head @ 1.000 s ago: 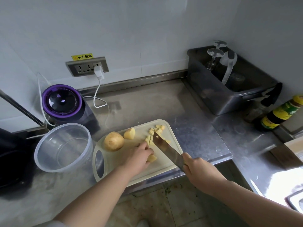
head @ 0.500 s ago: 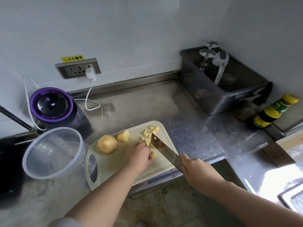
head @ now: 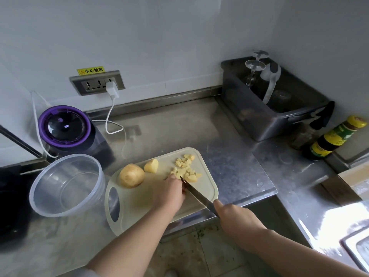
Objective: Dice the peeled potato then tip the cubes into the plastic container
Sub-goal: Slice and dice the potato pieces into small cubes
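On a pale cutting board (head: 139,204) lie a whole potato (head: 131,175), a smaller potato chunk (head: 151,166) and several yellow potato cubes (head: 184,166) at the far right corner. My left hand (head: 169,194) presses down on a potato piece that it hides almost fully. My right hand (head: 237,218) grips the handle of a knife (head: 194,194); its blade lies low, edge down right beside my left fingers. A clear round plastic container (head: 66,184) stands empty, left of the board and touching it.
A purple-lidded appliance (head: 64,126) with a white cable stands behind the container. A dark bin (head: 271,108) holding upturned glasses sits at the back right, with a sauce bottle (head: 335,138) beside it. The board overhangs the steel counter's front edge (head: 239,200).
The knife blade has come down from a raised tilt to the board beside my left fingers. More cubes lie at the board's far right. My view shifted a little.
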`<state>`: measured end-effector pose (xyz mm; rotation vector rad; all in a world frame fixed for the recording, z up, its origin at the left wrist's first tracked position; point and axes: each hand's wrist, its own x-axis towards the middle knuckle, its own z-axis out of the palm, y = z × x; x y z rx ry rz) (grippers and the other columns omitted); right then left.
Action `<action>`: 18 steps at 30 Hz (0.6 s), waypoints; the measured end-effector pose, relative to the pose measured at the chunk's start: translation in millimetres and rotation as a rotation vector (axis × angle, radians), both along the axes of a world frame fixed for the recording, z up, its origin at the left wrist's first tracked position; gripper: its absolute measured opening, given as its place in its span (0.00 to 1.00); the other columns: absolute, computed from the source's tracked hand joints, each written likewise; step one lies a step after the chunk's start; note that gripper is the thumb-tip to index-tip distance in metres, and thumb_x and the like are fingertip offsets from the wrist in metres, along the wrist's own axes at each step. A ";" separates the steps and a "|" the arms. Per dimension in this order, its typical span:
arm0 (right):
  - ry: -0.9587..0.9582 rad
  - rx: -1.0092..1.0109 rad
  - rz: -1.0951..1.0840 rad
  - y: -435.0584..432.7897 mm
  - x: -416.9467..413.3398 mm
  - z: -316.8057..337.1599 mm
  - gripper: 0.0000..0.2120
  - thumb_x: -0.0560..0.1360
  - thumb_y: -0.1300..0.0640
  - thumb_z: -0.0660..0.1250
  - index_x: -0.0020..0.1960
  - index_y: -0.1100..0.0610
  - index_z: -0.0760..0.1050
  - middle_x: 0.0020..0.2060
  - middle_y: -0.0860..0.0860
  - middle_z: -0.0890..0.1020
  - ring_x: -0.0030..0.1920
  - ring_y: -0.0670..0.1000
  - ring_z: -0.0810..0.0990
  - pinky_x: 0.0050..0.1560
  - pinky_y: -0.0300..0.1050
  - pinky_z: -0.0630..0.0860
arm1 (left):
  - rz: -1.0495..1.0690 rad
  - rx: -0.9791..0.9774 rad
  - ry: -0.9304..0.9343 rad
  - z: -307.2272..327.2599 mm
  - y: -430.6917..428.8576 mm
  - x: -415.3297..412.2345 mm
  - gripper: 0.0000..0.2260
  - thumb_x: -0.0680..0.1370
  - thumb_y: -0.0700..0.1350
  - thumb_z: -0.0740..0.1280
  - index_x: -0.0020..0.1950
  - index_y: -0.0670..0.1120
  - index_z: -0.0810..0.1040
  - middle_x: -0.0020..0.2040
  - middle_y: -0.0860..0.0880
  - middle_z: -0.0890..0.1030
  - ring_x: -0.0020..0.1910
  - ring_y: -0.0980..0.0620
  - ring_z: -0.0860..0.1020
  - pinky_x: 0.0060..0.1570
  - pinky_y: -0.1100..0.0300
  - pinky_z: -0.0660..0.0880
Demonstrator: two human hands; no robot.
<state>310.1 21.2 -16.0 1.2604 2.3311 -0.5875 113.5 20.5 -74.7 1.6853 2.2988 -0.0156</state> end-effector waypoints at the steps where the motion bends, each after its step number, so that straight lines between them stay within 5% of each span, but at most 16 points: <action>1: -0.003 -0.001 -0.004 0.5 0.2 0.4 0.20 0.79 0.65 0.56 0.67 0.49 0.60 0.39 0.52 0.77 0.40 0.52 0.80 0.43 0.48 0.79 | 0.001 0.004 -0.011 -0.7 0.0 -0.3 0.13 0.77 0.48 0.66 0.59 0.44 0.78 0.62 0.48 0.73 0.55 0.47 0.77 0.52 0.55 0.76; 5: 0.019 0.060 -0.025 9.2 -0.4 7.4 0.16 0.76 0.68 0.55 0.59 0.52 0.62 0.34 0.49 0.71 0.38 0.53 0.77 0.38 0.48 0.74 | 0.039 0.071 -0.054 -1.5 -0.1 -1.6 0.12 0.78 0.51 0.65 0.57 0.47 0.80 0.60 0.50 0.75 0.53 0.48 0.78 0.48 0.56 0.76; 9: 0.073 0.122 -0.031 15.1 -1.1 12.4 0.12 0.80 0.65 0.54 0.59 0.53 0.63 0.38 0.51 0.77 0.34 0.52 0.77 0.35 0.44 0.73 | 0.090 0.112 -0.182 2.3 -0.1 -5.5 0.11 0.76 0.51 0.68 0.55 0.47 0.81 0.59 0.49 0.76 0.53 0.49 0.77 0.53 0.57 0.74; 18: 0.074 0.099 0.021 9.7 -6.5 16.9 0.13 0.80 0.65 0.54 0.61 0.52 0.63 0.42 0.53 0.80 0.36 0.54 0.80 0.42 0.48 0.80 | 0.200 0.106 -0.215 13.5 -34.1 -29.2 0.21 0.72 0.59 0.71 0.59 0.49 0.75 0.56 0.52 0.76 0.52 0.52 0.77 0.45 0.62 0.71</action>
